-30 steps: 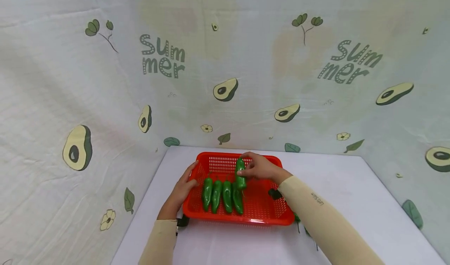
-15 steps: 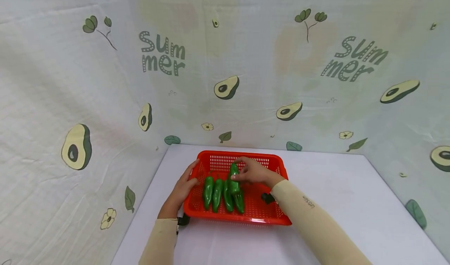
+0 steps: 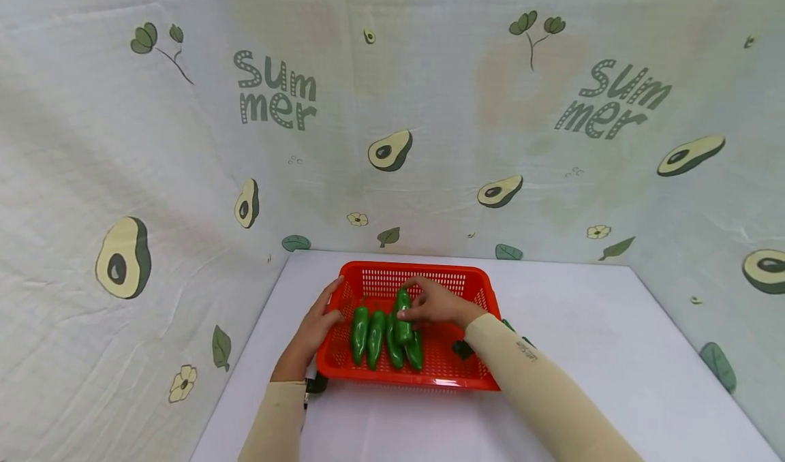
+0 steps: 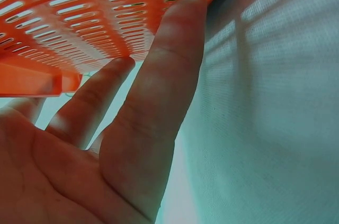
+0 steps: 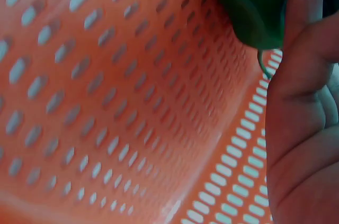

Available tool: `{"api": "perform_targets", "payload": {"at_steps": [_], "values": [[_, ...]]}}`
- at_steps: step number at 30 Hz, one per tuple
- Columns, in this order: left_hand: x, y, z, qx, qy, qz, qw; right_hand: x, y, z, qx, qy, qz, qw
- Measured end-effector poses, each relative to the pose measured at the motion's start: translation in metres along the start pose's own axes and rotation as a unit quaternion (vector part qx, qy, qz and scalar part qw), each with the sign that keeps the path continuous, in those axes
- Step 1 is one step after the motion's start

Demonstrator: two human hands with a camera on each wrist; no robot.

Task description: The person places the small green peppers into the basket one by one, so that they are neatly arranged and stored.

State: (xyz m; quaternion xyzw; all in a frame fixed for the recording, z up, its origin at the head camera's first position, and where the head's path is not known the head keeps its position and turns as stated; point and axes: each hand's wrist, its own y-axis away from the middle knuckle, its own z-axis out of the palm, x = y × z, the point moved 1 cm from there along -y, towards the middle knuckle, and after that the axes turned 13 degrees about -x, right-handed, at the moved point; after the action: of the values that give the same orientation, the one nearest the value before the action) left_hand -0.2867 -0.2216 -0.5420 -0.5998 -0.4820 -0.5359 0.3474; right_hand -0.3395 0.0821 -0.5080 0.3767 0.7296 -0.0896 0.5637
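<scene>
Inside a red plastic basket (image 3: 454, 373) with slotted walls, several green peppers (image 3: 360, 336) lie side by side on the left half. My right hand (image 3: 432, 305) pinches one green pepper (image 3: 403, 315) between thumb and fingers, over the rightmost peppers of the row. The right wrist view shows that pepper's lower end (image 5: 259, 17), its thin stem and part of the hand. At the basket's left side, my left hand (image 3: 315, 326) touches the wall. Its fingers look straight in the left wrist view, a fingertip (image 4: 185, 12) against the slotted outside.
The basket stands on a white-covered table (image 3: 582, 332). More green peppers (image 3: 518, 334) lie to the right of the basket, partly hidden by the right sleeve (image 3: 527, 373). A cloth backdrop (image 3: 429, 108) printed with avocados rises behind and on both sides.
My right hand has moved left and slightly down with the green pepper, now above the row. The third pepper in the row has tilted. My left hand stays at the basket's side.
</scene>
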Motion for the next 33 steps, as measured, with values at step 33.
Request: {"api": "perform_targets", "payload": {"at_steps": [33], "values": [[0.0008,0.0009,0.0006,-0.001,0.015,0.003,0.9999,0.0022,-0.0023,-0.0003,0.013,0.052,-0.001,0.9986]]}}
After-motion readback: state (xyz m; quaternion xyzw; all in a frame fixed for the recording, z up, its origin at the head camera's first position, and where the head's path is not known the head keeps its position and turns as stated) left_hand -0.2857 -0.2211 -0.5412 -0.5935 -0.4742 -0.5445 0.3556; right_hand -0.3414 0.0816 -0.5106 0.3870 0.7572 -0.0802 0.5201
